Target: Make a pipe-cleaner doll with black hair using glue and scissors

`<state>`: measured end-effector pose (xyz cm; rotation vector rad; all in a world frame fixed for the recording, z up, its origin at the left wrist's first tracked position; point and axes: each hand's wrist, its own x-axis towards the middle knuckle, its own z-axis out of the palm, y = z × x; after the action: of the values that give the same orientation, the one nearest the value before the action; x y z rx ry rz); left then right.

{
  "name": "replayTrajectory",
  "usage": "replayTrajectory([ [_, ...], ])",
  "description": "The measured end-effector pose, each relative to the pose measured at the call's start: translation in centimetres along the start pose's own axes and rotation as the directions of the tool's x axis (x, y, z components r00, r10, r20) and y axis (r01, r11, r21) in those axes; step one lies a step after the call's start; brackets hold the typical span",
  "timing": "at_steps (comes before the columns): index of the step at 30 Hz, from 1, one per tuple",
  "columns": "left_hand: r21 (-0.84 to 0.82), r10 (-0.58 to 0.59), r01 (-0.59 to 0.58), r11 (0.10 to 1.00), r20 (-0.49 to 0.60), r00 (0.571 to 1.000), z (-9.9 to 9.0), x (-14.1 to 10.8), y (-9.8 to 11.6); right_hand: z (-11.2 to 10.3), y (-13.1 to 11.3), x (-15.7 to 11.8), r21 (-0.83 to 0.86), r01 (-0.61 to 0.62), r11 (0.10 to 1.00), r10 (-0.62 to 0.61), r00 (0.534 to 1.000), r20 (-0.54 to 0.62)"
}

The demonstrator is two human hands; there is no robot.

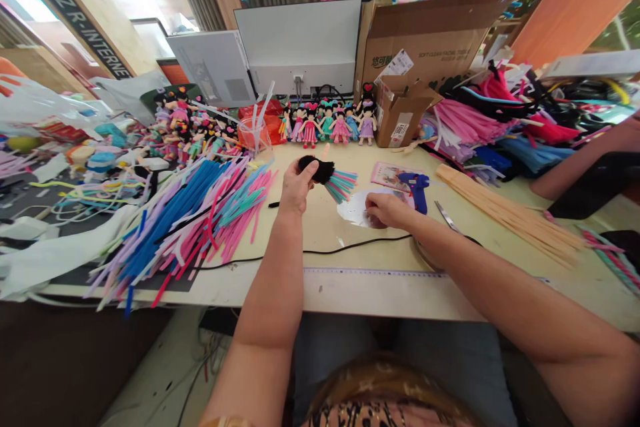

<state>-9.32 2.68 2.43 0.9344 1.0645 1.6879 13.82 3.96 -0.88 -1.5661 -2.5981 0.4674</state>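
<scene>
Left hand [295,190], 1: raised over the bench [320,230], its grip pinching a black fuzzy piece with a striped skirt [343,185] of pink and teal strips; your thumb lies on the black part, and the skirt points right, toward your other hand. Right hand [387,210], 1: low over the right side of a white sheet [353,211], fingers curled; whether its grip pinches anything, you cannot tell from this view. Glue gun [419,192], blue, 1: lying just beyond your right hand, next to a pink printed card [390,176]. Scissors [447,215], 1 pair: right of the glue gun, partly hidden by your forearm. Beige strips [510,213], 1 bundle: fanned out farther right. Black cable [345,249], 1: crossing the bench in front of your hands. Ruler [370,273], 1: along the near edge. Fuzzy stems [185,213], 1 large heap: at your left, in blue, lilac, pink and teal. Clear cup [253,137], 1: holding pale sticks, behind the heap. Finished-looking dolls [325,125], 1 cluster: standing at the back, before 2 screens [300,40] with their backs toward you. Cardboard boxes [425,40], 2: right of the dolls, the larger behind.
</scene>
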Motion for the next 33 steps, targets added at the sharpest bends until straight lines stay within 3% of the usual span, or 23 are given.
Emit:
replayTrajectory([
  [7, 0.000, -0.010, 0.010, 1.000, -0.016, 1.000, 0.0, -0.1, 0.2, 1.0, -0.5, 2.0, -0.036, -0.010, 0.999, 0.011, 0.999, 0.036],
  [11, -0.029, -0.017, 0.017, 0.999, -0.015, 1.000, 0.0, -0.2, 0.4, -0.2, -1.1, 2.0, 0.020, 0.002, 1.000, -0.003, 1.000, 0.024],
  [13, -0.040, -0.016, 0.015, 0.999, -0.026, 1.000, 0.0, -0.2, 0.4, -2.4, -1.1, 1.9, 0.071, 0.017, 0.997, -0.016, 1.000, -0.025],
  [16, -0.032, -0.023, 0.021, 0.999, -0.050, 0.998, 0.0, -0.2, 0.3, -7.3, -0.1, 2.5, 0.172, 0.051, 0.984, -0.019, 0.982, -0.186],
  [18, -0.022, -0.050, 0.049, 0.999, -0.060, 0.997, 0.2, -0.4, 0.2, -11.1, 1.3, 3.5, 0.379, 0.100, 0.920, 0.059, 0.921, -0.386],
  [20, -0.016, -0.093, 0.092, 0.996, -0.076, 0.993, 0.5, -0.7, 0.1, -14.8, 3.1, 5.0, 0.479, 0.099, 0.872, 0.191, 0.833, -0.520],
  [23, 0.002, -0.141, 0.141, 0.990, -0.058, 0.988, 0.9, -1.2, -0.1, -19.4, 6.0, 8.2, 0.421, -0.016, 0.907, 0.309, 0.705, -0.639],
  [25, 0.013, -0.162, 0.163, 0.987, -0.040, 0.986, 1.2, -1.7, -0.1, -21.7, 7.7, 10.6, 0.366, -0.061, 0.929, 0.310, 0.673, -0.672],
  [30, 0.049, -0.249, 0.251, 0.967, -0.046, 0.967, 1.6, -2.8, 0.5, -24.2, 10.7, 16.6, 0.225, -0.162, 0.961, 0.275, 0.662, -0.697],
  [33, 0.053, -0.297, 0.301, 0.952, -0.063, 0.953, 2.1, -3.2, 0.7, -23.7, 12.3, 19.8, 0.127, -0.211, 0.969, 0.242, 0.730, -0.639],
])
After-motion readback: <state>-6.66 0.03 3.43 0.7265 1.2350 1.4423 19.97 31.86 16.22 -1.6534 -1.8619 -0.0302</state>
